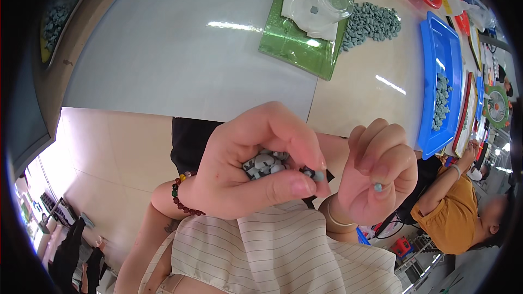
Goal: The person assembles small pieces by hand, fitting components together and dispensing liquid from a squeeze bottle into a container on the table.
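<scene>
Head view: the left hand (231, 169) is cupping a handful of smooth grey-green stone chips (266, 163); the right hand (389, 169) is pinching one tiny blue-green chip (378, 188). Keeping that cup deep and the pinch light should prevent spills. Beyond, a round clear plastic container (333, 0) is crowding a glossy green rectangular slab (272, 38); a blue plastic tray (424, 76) is sitting rightward.

Bench (180, 54) top: green slab (294, 49) nr far edge w/ white paper (294, 6) & clear round plastic container (333, 0) on top. R bkgd: co-worker (449, 215), mustard top; round green fan (496, 106) further up. Lower L: pale floor (131, 158), person (68, 253) in blk trousers.
</scene>
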`<state>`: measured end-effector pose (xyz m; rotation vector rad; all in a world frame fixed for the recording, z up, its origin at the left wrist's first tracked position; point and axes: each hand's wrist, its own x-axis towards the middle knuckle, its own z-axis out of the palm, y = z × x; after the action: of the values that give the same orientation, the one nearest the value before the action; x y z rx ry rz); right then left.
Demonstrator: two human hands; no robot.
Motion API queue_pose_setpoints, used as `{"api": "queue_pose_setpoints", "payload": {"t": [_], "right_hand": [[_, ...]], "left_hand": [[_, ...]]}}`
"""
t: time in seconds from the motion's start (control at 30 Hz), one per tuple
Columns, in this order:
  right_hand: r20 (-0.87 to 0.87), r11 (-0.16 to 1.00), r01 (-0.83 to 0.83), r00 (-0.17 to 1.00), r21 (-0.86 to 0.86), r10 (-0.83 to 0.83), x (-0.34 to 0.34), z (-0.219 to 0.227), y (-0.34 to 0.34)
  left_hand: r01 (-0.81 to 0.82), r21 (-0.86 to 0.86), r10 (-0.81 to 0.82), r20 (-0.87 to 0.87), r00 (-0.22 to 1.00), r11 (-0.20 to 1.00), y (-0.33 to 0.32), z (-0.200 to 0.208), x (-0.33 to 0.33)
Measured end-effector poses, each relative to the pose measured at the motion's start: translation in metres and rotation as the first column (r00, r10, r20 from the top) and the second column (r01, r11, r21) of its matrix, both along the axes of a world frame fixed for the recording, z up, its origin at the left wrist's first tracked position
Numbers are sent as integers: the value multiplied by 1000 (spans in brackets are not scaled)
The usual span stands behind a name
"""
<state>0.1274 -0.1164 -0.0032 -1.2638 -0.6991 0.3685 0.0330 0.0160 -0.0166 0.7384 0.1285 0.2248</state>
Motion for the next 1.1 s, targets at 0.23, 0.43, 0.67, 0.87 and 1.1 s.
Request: {"api": "queue_pose_setpoints", "payload": {"t": [0.23, 0.43, 0.67, 0.87, 1.1], "right_hand": [[-13, 1000, -16, 1000, 5, 16, 1, 1, 0], [-35, 991, 130, 991, 25, -129, -1, 7, 0], [-60, 949, 296, 955, 106, -291, 14, 2, -19], [-45, 957, 270, 963, 107, -267, 15, 2, -24], [-58, 958, 269, 963, 99, -264, 15, 1, -22]], "left_hand": [[-5, -60, -2, -110, 994, 998, 3, 9, -1], [-31, 259, 44, -43, 998, 965, 14, 4, -7], [-89, 994, 557, 106, 824, -58, 62, 20, 4], [-4, 974, 613, 146, 776, -226, 69, 13, -1], [-455, 529, 525, 20, 851, 717, 73, 14, -25]]}}
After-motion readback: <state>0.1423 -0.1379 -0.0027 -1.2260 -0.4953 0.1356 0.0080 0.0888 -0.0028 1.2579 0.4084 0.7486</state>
